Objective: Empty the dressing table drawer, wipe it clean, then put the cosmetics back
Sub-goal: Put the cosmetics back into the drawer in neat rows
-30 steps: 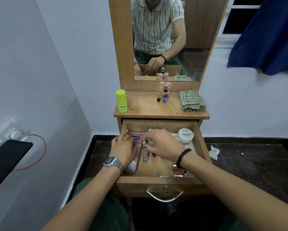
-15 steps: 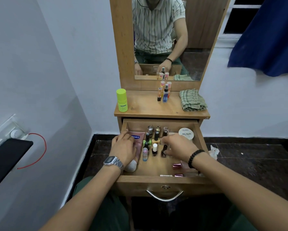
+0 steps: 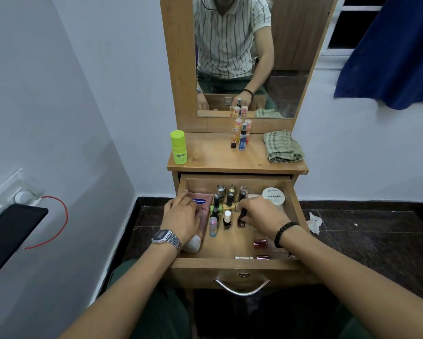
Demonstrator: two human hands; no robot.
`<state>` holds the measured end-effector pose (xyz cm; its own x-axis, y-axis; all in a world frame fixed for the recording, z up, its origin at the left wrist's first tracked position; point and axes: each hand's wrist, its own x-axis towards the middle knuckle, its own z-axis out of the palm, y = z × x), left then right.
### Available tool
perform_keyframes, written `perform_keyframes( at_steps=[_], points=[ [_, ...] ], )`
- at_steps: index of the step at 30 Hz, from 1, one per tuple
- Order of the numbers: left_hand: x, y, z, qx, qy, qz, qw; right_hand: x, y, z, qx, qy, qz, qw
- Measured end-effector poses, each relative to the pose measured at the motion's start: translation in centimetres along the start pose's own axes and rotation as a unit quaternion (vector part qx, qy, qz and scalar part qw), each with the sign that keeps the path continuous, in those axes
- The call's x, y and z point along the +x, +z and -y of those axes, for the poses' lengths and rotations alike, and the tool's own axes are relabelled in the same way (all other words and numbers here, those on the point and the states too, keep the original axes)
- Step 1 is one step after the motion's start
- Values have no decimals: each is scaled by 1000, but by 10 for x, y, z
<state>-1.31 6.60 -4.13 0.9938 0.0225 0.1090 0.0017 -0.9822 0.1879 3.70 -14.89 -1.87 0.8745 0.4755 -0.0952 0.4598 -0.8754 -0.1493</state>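
The open wooden drawer (image 3: 232, 264) holds several upright nail polish bottles in rows. My right hand (image 3: 261, 215) pinches a dark red nail polish bottle (image 3: 241, 220) at its black cap. My left hand (image 3: 181, 217) rests on a pink Vaseline tube (image 3: 200, 209) lying along the drawer's left side. A white-capped bottle (image 3: 227, 220) and a pale blue bottle (image 3: 212, 226) stand between my hands. A white nail polish remover tub (image 3: 274, 195) sits at the back right. Pink metallic lipsticks (image 3: 260, 243) lie near the drawer's front.
On the table top (image 3: 217, 157) stand a lime green bottle (image 3: 179, 148), several small perfume sprays (image 3: 241, 138) and a folded green checked cloth (image 3: 282, 148). The mirror (image 3: 291, 69) rises behind. A wall lies close on the left; crumpled tissue (image 3: 313, 220) lies on the dark floor.
My right hand has moved right from the green bottles to the dark red bottle, uncovering the rows of nail polish. My left hand stayed on the tube.
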Motion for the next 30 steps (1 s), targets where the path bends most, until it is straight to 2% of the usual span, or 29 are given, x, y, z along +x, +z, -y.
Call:
perform_keyframes(
  at_steps=[5, 10, 24, 30],
  points=[
    [3, -2, 2, 1, -4, -7, 1000, -3, -19, 9, -13, -31, -79, 996],
    [-1, 0, 1, -2, -5, 4, 1000, -2, -12, 28, -32, -88, -29, 995],
    [0, 1, 4, 2, -7, -2, 1000, 3, -4, 32, -18, -41, -21, 999],
    [1, 0, 4, 0, 7, -23, 1000, -1, -26, 27, 36, -66, -93, 993]
  ],
)
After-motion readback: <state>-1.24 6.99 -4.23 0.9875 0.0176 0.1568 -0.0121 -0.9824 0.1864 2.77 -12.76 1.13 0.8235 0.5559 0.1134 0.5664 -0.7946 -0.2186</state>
